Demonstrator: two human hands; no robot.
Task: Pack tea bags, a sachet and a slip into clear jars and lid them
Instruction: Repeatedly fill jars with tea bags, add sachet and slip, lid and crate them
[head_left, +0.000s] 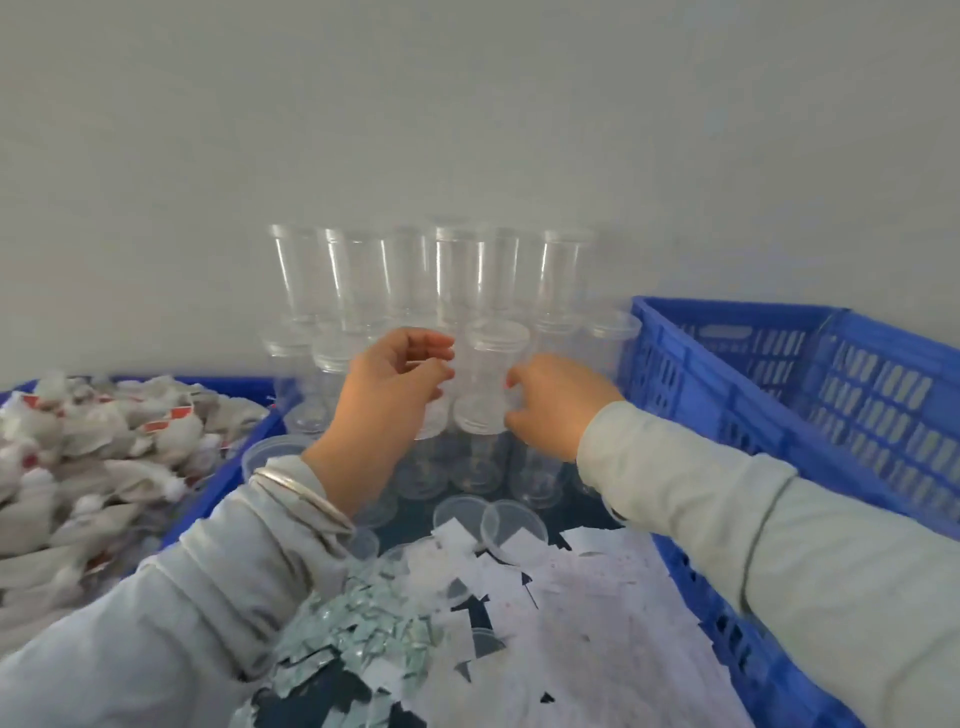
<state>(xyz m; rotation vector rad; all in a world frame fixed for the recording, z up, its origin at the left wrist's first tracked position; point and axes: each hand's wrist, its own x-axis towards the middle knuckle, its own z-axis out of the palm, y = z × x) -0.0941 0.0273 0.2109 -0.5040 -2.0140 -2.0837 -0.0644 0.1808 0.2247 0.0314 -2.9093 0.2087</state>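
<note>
We hold one lidded clear jar (491, 382) at twelve o'clock, in the stack of jars (415, 291) against the wall; our left hand (400, 379) and right hand (550, 400) have fingers curled round its two sides. Tea bags (93, 457) lie at nine o'clock, slips (571, 582) and sachets (353, 639) at six, loose lids (511, 525) between

My left forearm hides several lower jars (421, 467). Print on the slips (587, 597) is too blurred to read. The tea bags (78, 467) run off the left edge.
</note>
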